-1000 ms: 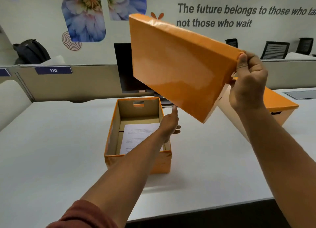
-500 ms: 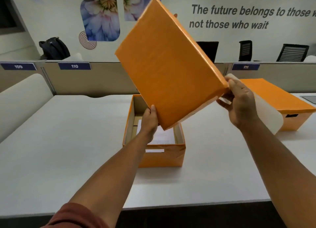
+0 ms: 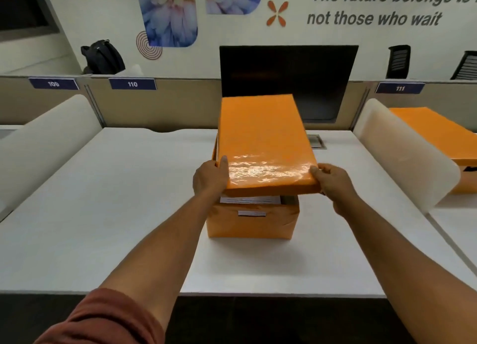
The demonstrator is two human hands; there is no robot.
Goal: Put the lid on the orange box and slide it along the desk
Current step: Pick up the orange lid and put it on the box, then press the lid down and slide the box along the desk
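Observation:
The orange box [image 3: 251, 223] stands in the middle of the white desk [image 3: 103, 214], with white paper showing at its near rim. The orange lid [image 3: 263, 139] lies nearly flat just above the box, its near edge lifted so a gap shows. My left hand [image 3: 210, 177] grips the lid's near left corner. My right hand [image 3: 333, 181] grips the near right corner. The far end of the lid covers the back of the box.
A dark monitor [image 3: 287, 81] stands behind the box by the partition. A frosted divider [image 3: 402, 152] bounds the desk on the right, with a second lidded orange box [image 3: 438, 132] beyond it. Another divider [image 3: 44, 137] stands on the left. The desk's front edge is near me.
The lid came down from a tilted hold in the air to lie almost flat over the box. My left hand moved from the lid's lower edge to its near left corner.

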